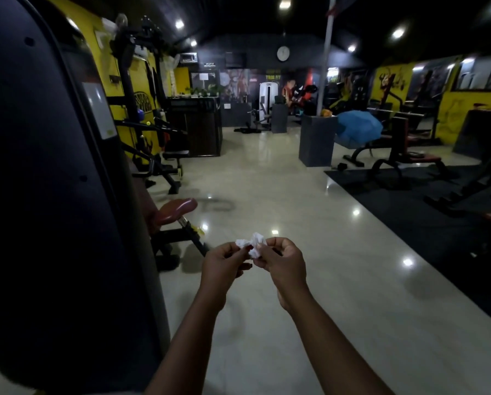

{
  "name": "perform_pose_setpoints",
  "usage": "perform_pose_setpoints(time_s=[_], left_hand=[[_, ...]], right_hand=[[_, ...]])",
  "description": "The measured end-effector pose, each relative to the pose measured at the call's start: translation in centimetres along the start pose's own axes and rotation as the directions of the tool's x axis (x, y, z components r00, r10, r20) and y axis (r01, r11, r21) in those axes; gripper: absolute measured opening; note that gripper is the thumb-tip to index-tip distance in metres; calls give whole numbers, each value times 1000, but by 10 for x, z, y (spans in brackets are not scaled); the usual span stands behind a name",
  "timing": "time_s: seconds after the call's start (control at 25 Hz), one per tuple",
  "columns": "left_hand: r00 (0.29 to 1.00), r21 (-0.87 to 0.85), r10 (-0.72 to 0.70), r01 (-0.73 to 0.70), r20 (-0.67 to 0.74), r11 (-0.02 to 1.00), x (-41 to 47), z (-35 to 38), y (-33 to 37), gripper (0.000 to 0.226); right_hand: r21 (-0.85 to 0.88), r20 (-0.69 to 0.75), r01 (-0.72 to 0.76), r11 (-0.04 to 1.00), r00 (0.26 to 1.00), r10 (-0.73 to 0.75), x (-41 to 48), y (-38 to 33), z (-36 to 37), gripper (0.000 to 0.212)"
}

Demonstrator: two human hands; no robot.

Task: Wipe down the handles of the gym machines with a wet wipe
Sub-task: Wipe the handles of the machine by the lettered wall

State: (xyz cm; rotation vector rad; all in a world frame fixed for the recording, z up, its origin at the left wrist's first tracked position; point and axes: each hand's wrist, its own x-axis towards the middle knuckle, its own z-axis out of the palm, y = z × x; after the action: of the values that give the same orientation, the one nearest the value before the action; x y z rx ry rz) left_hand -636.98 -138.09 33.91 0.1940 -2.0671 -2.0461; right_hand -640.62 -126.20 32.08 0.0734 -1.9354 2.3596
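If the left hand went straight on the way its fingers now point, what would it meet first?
Probably the right hand: the left hand points its fingers across at it, and both already pinch the crumpled wipe between them. Depth is hard to judge.
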Motion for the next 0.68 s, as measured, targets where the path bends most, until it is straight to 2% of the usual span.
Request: perform_pose_setpoints(time_s=[0.32, 0.68], left_hand=[[997, -16, -52, 51, -63, 999, 171, -15, -23, 16], [973, 17, 12, -8, -230, 1000, 398, -73, -36, 14]], right_hand=[[28, 65, -56, 998, 996, 54, 168, 42, 62, 21], [77, 288, -137, 988, 951, 109, 387, 82, 181, 30]])
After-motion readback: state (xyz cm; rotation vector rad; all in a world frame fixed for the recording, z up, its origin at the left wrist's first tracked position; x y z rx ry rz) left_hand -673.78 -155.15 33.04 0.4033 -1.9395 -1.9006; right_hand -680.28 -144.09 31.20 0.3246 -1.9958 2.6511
